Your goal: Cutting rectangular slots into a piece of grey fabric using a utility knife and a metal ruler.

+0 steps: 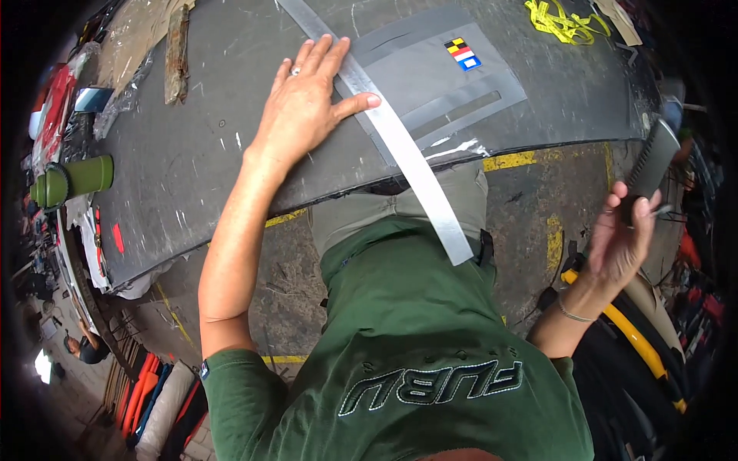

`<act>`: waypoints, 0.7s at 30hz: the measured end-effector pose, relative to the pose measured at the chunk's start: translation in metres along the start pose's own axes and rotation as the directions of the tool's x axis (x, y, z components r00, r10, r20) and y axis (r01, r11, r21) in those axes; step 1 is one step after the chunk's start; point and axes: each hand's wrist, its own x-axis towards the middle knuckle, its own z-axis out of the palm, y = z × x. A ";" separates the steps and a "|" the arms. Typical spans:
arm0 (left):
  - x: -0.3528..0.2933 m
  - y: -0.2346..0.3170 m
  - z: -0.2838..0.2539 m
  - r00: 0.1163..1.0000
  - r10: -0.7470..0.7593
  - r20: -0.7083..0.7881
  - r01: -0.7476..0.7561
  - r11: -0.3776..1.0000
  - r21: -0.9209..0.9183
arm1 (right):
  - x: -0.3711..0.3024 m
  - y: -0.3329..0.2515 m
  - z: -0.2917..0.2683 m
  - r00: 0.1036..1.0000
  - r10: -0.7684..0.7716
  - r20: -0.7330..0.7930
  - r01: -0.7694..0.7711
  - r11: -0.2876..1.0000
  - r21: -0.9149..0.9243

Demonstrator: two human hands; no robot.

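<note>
My left hand (301, 107) lies flat on the dark table, fingers stretched out, its thumb and fingertips against a long metal ruler (415, 169). That ruler lies slantwise over the left side of a grey fabric panel (415, 81), and its near end juts past the table edge over my body. On the panel are a small colourful flag patch (463, 55) and a narrow slot near its lower edge. Off to the right, beyond the table edge, my right hand (619, 242) is raised, closed around a dark flat tool with a notched edge (648, 165). The tool's exact kind is unclear.
A yellow tape measure (565, 23) lies loosely heaped at the far right of the table (184, 184). A worn wooden stick (177, 58) and a green bottle (77, 182) are on the left. Fabric rolls (165, 407) stand at lower left, where another person (88, 346) is visible.
</note>
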 end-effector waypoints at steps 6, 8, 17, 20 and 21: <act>0.005 -0.009 -0.015 1.000 -0.014 0.014 0.014 1.000 -0.004 | -0.042 0.070 0.027 0.862 0.377 0.338 -0.505 0.688 0.521; -0.001 -0.004 -0.018 1.000 -0.012 0.025 0.012 0.999 -0.035 | -0.046 0.075 0.046 0.819 0.461 0.341 -0.568 0.730 0.379; -0.019 0.006 -0.017 0.995 0.071 0.074 -0.066 0.996 -0.064 | -0.053 0.085 0.080 0.868 0.253 0.427 0.137 0.705 -0.696; -0.015 0.005 -0.014 0.995 0.082 0.059 -0.077 0.994 -0.073 | -0.056 0.099 0.095 0.878 0.170 0.447 0.233 0.664 -0.710; -0.014 0.004 -0.013 0.995 0.085 0.050 -0.081 0.994 -0.074 | -0.055 0.105 0.099 0.878 0.174 0.445 0.229 0.665 -0.711</act>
